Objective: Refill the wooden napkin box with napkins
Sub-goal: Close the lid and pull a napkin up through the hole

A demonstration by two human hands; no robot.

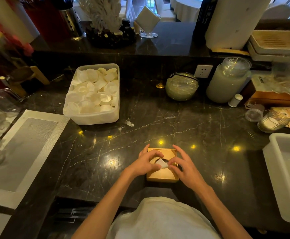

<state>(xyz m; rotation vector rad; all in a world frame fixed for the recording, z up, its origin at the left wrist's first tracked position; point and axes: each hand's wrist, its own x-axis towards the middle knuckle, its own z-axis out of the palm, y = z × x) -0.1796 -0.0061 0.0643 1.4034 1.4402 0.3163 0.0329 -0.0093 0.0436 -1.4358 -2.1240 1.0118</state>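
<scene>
Dark stone counter (pixel 158 121) with a wooden box (pixel 161 176) on it.
The left hand (pixel 146 163) and right hand (pixel 184 168) both pinch the white napkin (pixel 162 164) poking from its hole.

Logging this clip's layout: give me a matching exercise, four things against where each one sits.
Things:
1 wooden box
2 tub of lids
3 glass bowl
4 napkin

Places:
A left of centre, farther back
B poking out of the box's top opening
C near edge, beneath the left hand and right hand
D below the wall socket

Pairs: 1-C, 2-A, 3-D, 4-B
</scene>
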